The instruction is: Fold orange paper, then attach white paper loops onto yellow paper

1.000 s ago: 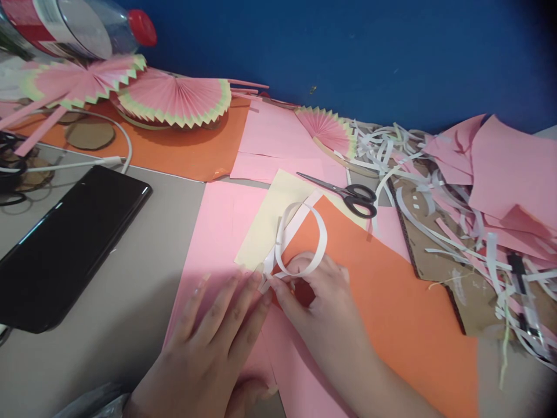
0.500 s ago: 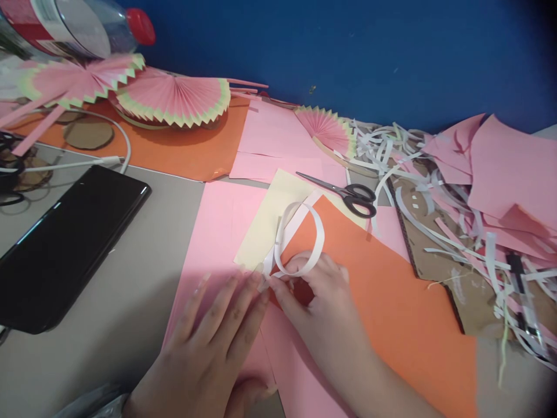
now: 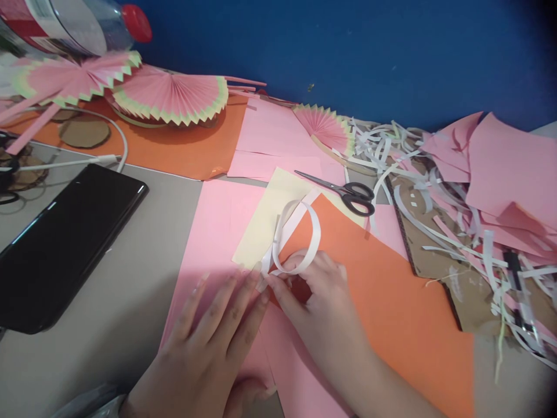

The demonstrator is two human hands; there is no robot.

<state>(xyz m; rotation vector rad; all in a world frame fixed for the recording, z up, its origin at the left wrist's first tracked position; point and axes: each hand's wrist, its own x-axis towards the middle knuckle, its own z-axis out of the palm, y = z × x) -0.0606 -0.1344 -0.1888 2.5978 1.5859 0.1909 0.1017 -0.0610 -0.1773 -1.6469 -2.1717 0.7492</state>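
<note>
My left hand (image 3: pixel 209 342) lies flat with fingers stretched out on a pink paper sheet (image 3: pixel 217 232), its fingertips pressing the paper's edge near the end of a white paper strip (image 3: pixel 311 241). That strip curls up in a loop over an orange sheet (image 3: pixel 391 302) and a pale yellow sheet (image 3: pixel 267 217). My right hand (image 3: pixel 317 302) pinches the strip's lower end with thumb and forefinger, right beside my left fingertips.
Black-handled scissors (image 3: pixel 348 194) lie just beyond the loop. A black phone (image 3: pixel 61 238) with a white cable (image 3: pixel 108 157) lies at left. Pink folded paper fans (image 3: pixel 172 98) and a bottle (image 3: pixel 69 23) stand at the back. White strips and pink scraps (image 3: pixel 456 191) are heaped over cardboard at right.
The loop of white strip has shrunk slightly and drawn closer to my right hand. Both hands stay in nearly the same place.
</note>
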